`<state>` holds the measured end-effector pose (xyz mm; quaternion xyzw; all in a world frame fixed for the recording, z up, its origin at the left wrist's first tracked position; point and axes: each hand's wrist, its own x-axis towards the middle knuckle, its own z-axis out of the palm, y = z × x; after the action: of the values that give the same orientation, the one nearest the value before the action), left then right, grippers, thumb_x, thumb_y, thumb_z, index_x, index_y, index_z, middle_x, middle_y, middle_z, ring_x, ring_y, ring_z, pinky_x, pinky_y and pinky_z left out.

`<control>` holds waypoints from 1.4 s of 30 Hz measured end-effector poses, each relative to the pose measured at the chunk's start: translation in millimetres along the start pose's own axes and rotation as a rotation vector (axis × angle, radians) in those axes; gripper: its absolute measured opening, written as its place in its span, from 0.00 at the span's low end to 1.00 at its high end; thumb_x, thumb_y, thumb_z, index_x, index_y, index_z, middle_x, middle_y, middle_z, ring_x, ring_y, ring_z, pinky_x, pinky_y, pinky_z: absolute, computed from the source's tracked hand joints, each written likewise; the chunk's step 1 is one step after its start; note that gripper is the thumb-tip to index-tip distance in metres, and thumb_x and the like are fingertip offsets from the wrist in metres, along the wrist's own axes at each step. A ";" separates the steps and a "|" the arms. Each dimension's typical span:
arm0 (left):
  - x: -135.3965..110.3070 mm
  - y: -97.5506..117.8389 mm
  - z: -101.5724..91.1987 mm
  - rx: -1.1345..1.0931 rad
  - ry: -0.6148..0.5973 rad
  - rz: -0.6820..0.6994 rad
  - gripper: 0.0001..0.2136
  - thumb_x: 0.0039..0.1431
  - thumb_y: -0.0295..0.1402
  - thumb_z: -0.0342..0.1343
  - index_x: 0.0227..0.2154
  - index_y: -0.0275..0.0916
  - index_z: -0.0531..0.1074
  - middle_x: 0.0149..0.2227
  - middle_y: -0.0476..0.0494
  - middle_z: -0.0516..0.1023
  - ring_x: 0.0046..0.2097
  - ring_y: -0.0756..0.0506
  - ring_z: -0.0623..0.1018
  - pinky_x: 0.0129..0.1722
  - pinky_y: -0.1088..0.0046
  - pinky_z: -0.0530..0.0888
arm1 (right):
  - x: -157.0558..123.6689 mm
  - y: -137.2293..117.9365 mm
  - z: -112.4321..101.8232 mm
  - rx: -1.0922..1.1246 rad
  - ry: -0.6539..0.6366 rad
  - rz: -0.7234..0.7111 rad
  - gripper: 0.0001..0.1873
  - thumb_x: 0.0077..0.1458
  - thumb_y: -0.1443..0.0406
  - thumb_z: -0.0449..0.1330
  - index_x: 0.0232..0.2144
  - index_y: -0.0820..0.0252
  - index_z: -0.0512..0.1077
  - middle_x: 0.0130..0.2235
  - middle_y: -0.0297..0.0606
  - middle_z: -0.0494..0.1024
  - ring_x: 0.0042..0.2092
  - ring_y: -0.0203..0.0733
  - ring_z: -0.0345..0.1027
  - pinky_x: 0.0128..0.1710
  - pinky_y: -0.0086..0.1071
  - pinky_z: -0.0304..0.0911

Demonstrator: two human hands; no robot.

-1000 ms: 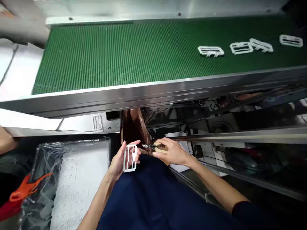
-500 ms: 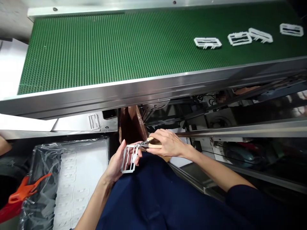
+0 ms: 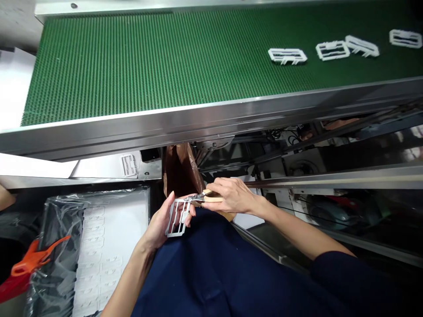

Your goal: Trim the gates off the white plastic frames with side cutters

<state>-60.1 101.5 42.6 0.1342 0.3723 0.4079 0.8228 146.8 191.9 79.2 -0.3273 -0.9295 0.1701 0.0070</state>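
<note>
My left hand (image 3: 157,224) holds a white plastic frame (image 3: 176,219) with long slots, thumb on one side and fingers behind. My right hand (image 3: 231,195) is wrapped round cutting pliers (image 3: 200,198) with pale handles. The metal jaws of the pliers meet the frame's upper right corner; whether they bite into it is too small to tell. Both hands are in front of my dark blue clothing, below the edge of the green conveyor belt (image 3: 142,66). Several similar white frames, one of them this nearest piece (image 3: 287,56), lie on the belt's right part.
At lower left stands a plastic-lined box (image 3: 46,211) with rows of white parts on a white sheet. An orange clamp (image 3: 36,257) grips its liner. A brown bag (image 3: 180,169) opens under the belt. Another frame (image 3: 128,165) lies on paper. Metal rails (image 3: 330,181) run at right.
The pliers' handles look squeezed closer together in my right hand. The frame stays in my left hand at the same place. The whole view has shifted slightly.
</note>
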 end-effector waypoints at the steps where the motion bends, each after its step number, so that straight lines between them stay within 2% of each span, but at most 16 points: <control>1: -0.4 0.7 1.0 0.007 0.001 -0.005 0.25 0.65 0.44 0.35 0.45 0.29 0.70 0.29 0.41 0.72 0.25 0.48 0.69 0.27 0.73 0.68 | -0.1 0.0 -0.4 -0.010 0.001 0.001 0.22 0.54 0.46 0.51 0.32 0.59 0.70 0.29 0.35 0.70 0.28 0.34 0.63 0.25 0.29 0.47; 5: -0.7 1.3 2.7 0.003 -0.041 -0.019 0.27 0.65 0.44 0.35 0.40 0.27 0.73 0.25 0.40 0.71 0.25 0.48 0.69 0.26 0.74 0.67 | -1.1 -0.2 1.4 0.092 0.014 0.039 0.21 0.53 0.48 0.53 0.32 0.59 0.70 0.29 0.34 0.71 0.29 0.33 0.63 0.25 0.28 0.46; 9: 0.1 0.3 0.9 -0.083 -0.032 0.008 0.24 0.64 0.44 0.37 0.46 0.31 0.71 0.30 0.40 0.73 0.26 0.47 0.71 0.28 0.73 0.68 | -2.1 -1.1 2.3 0.369 0.030 0.254 0.17 0.52 0.51 0.56 0.34 0.58 0.71 0.32 0.32 0.74 0.30 0.32 0.63 0.29 0.26 0.51; 12: -1.4 0.4 0.7 -0.104 -0.025 0.015 0.24 0.64 0.44 0.38 0.48 0.31 0.71 0.32 0.40 0.73 0.28 0.46 0.72 0.30 0.73 0.69 | -1.6 -0.9 0.4 0.547 -0.012 0.399 0.19 0.51 0.48 0.56 0.32 0.58 0.71 0.29 0.30 0.73 0.29 0.32 0.62 0.29 0.25 0.52; 15: -5.5 -0.4 1.3 -0.056 0.009 0.068 0.23 0.64 0.44 0.40 0.49 0.32 0.71 0.35 0.40 0.73 0.33 0.46 0.72 0.35 0.73 0.70 | -1.0 -1.1 0.7 0.652 -0.025 0.462 0.24 0.45 0.46 0.59 0.33 0.59 0.71 0.29 0.30 0.72 0.30 0.33 0.62 0.29 0.25 0.53; 18: -10.3 -2.4 0.7 0.085 0.039 0.182 0.22 0.61 0.45 0.46 0.51 0.35 0.69 0.41 0.39 0.72 0.40 0.44 0.72 0.42 0.72 0.68 | -0.8 -3.9 3.5 0.711 0.005 0.482 0.23 0.46 0.47 0.59 0.34 0.60 0.71 0.30 0.30 0.72 0.30 0.32 0.61 0.29 0.25 0.54; 22: -14.7 -2.9 -0.7 0.404 0.083 0.289 0.23 0.57 0.42 0.55 0.54 0.39 0.66 0.45 0.39 0.72 0.48 0.41 0.70 0.50 0.70 0.63 | -1.4 -10.0 4.6 0.741 0.008 0.471 0.19 0.48 0.51 0.58 0.34 0.60 0.70 0.30 0.30 0.72 0.30 0.32 0.62 0.30 0.26 0.55; 28: -18.9 0.8 5.1 0.706 0.131 0.391 0.21 0.56 0.36 0.57 0.53 0.45 0.67 0.48 0.43 0.70 0.51 0.41 0.68 0.52 0.69 0.61 | -2.6 -13.9 2.3 0.707 0.007 0.478 0.19 0.47 0.51 0.59 0.36 0.60 0.70 0.30 0.30 0.73 0.31 0.33 0.63 0.31 0.27 0.56; 32: -21.0 2.8 12.7 0.873 0.181 0.457 0.21 0.55 0.34 0.58 0.53 0.47 0.66 0.47 0.45 0.69 0.48 0.43 0.69 0.48 0.72 0.63 | -2.9 -13.6 4.4 0.704 0.008 0.466 0.19 0.48 0.51 0.59 0.36 0.60 0.70 0.32 0.31 0.73 0.32 0.34 0.64 0.33 0.27 0.57; 37: -21.9 3.4 19.0 1.001 0.257 0.520 0.22 0.52 0.35 0.61 0.52 0.46 0.68 0.45 0.44 0.70 0.45 0.42 0.71 0.45 0.71 0.66 | -2.3 -14.1 8.6 0.715 0.008 0.440 0.19 0.48 0.52 0.59 0.36 0.60 0.70 0.31 0.31 0.73 0.31 0.33 0.63 0.32 0.26 0.57; 42: -22.2 2.3 20.4 0.971 0.310 0.528 0.23 0.48 0.34 0.64 0.49 0.47 0.71 0.45 0.43 0.71 0.46 0.39 0.70 0.48 0.67 0.64 | -2.0 -15.9 9.2 0.743 0.010 0.426 0.19 0.47 0.51 0.60 0.35 0.61 0.70 0.30 0.30 0.71 0.30 0.33 0.63 0.31 0.26 0.57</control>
<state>-55.4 87.5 69.0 0.5239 0.5870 0.3968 0.4728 137.7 176.2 75.8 -0.4879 -0.7166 0.4895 0.0937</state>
